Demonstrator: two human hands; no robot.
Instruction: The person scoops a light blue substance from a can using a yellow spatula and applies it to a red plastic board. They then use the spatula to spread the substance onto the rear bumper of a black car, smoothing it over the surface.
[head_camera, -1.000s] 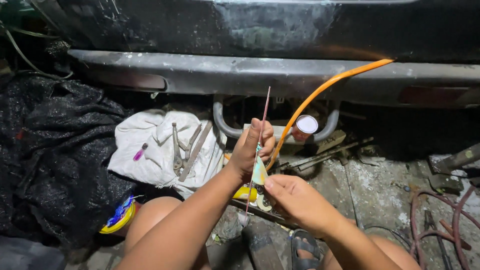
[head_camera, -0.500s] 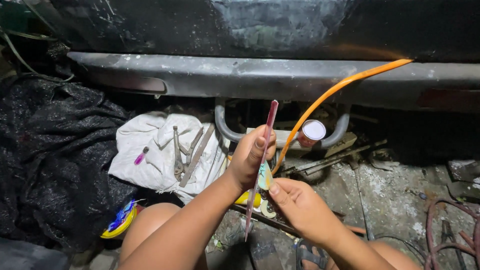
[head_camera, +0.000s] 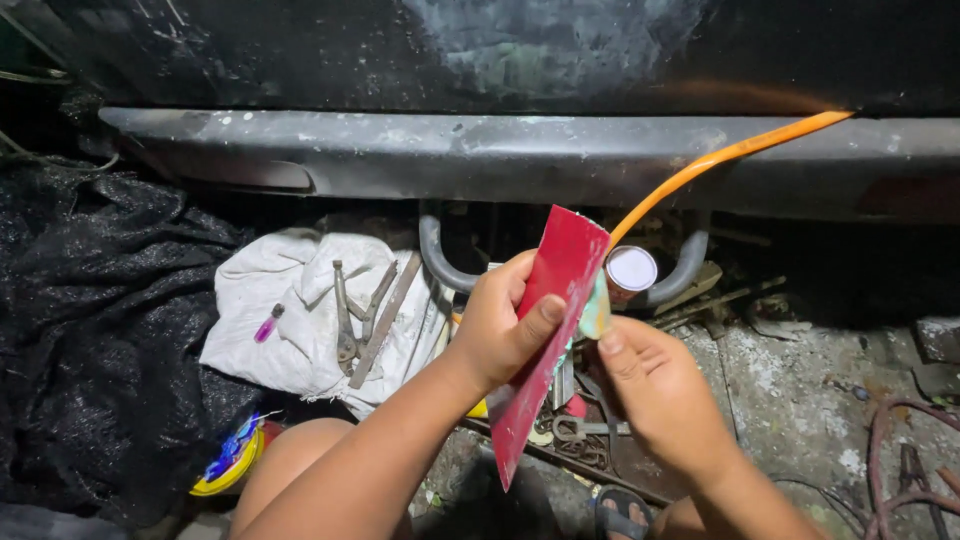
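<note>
The left hand (head_camera: 500, 335) is closed around a red sheet (head_camera: 545, 330), thumb across its face and fingers behind, holding it upright and tilted in front of the bumper (head_camera: 520, 155). The right hand (head_camera: 665, 395) is curled, its thumb and fingers pinching a small pale piece (head_camera: 596, 312) at the sheet's right edge. One small can (head_camera: 630, 272) with a white top stands just behind the sheet; what it holds cannot be told. One orange hose (head_camera: 720, 160) curves from the bumper down toward the can. To the left, one white cloth (head_camera: 290, 300) bears pliers (head_camera: 345, 320), two flat metal tools (head_camera: 385, 310) and one small purple vial (head_camera: 268, 323). A black net (head_camera: 100, 320) lies farther left, with one yellow disc (head_camera: 230, 465) at its edge.
</note>
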